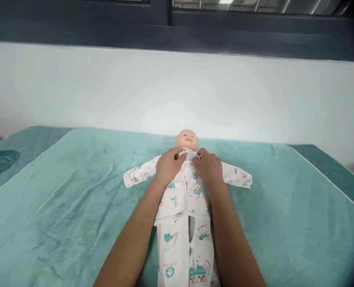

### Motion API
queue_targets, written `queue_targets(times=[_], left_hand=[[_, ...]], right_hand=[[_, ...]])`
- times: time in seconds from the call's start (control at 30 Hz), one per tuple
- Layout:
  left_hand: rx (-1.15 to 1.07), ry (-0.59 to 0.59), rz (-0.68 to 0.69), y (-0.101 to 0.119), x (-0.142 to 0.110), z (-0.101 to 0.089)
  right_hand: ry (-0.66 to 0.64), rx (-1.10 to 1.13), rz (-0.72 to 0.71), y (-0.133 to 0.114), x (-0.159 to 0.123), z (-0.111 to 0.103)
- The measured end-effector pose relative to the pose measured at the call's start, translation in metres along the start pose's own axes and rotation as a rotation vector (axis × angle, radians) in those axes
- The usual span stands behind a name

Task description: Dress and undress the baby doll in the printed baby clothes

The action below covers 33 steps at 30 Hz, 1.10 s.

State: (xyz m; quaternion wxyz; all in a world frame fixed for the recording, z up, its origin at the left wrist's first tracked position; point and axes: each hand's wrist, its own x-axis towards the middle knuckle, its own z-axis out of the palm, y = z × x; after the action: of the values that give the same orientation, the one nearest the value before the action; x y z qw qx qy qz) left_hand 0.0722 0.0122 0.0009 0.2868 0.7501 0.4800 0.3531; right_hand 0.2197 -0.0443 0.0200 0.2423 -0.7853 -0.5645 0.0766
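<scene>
Pinched the printed jacket [181, 193] near the neck of the doll [186, 138] with left hand [169, 164] and right hand [209, 165] (frame centre); risked skewed front edges through uneven pulling.

Right now I'm getting two bare forearms: the left forearm [132, 235] lower left of centre, the right forearm [235, 235] lower right, both smooth, tapering up to slimmer wrists, and there, mid-frame, a bare left hand [169, 165] and right hand [209, 166].
</scene>
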Motion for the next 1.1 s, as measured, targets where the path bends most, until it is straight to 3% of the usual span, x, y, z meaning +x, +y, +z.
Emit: queue_targets(times=[0.07,0.2,0.33,0.53,0.77,0.93,1.1], left_hand=[[-0.003,0.013,-0.044,0.005,0.004,0.002],[-0.119,0.185,-0.013,0.013,0.003,0.008],[-0.413,0.186,-0.060,0.020,-0.004,0.008],[-0.540,0.089,-0.082,0.022,-0.004,0.009],[-0.543,0.093,-0.045,0.014,-0.001,0.014],[-0.601,0.094,-0.069,0.013,-0.001,0.015],[-0.643,0.086,-0.108,0.013,-0.001,0.015]], right_hand=[[0.051,0.195,0.033,0.005,0.004,0.004],[0.133,0.876,0.179,0.009,0.012,0.018],[0.047,1.249,0.209,0.004,0.015,0.030],[0.028,1.236,0.138,0.003,0.015,0.032],[0.112,1.158,0.107,0.001,0.012,0.032],[0.057,1.247,0.147,0.004,0.013,0.038],[0.060,1.166,0.055,0.006,0.011,0.040]])
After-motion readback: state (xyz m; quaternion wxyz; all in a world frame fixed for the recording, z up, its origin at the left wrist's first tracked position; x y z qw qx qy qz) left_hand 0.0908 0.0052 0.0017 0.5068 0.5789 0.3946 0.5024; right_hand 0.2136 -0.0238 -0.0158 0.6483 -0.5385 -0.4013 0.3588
